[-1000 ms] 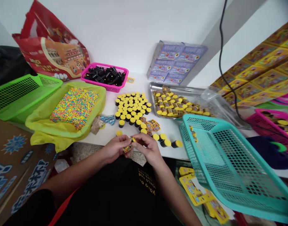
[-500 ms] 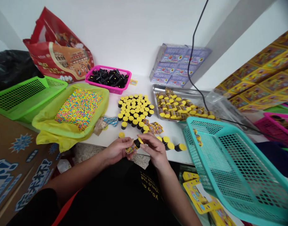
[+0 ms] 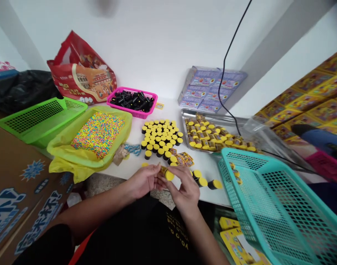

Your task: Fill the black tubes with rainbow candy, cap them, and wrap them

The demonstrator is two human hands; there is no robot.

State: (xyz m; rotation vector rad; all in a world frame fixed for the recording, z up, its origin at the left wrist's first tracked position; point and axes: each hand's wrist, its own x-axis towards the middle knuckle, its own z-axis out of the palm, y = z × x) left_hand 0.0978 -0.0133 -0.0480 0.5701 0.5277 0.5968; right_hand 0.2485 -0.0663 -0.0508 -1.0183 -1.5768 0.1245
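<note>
In front of my body, a small canister with a yellow lid and a printed label lies between my two hands. My left hand grips its labelled body with thumb and fingers. The thumb and fingers of my right hand close around the lid end. Just beyond my hands, a cluster of black canisters with yellow lids stands on the white table. Printed labels lie at the near edge of that cluster. Several more lidded canisters stand right of my right hand.
At left are a yellow-lined basket of colourful candies, a green basket and a cardboard box. A pink basket holds black containers. Right are a metal tray of labelled canisters and a teal basket. A black cable hangs down.
The canister has turned in my hands, so its yellow lid now faces the camera more. The whole view has shifted slightly. A blue-clad limb has appeared at the right edge.
</note>
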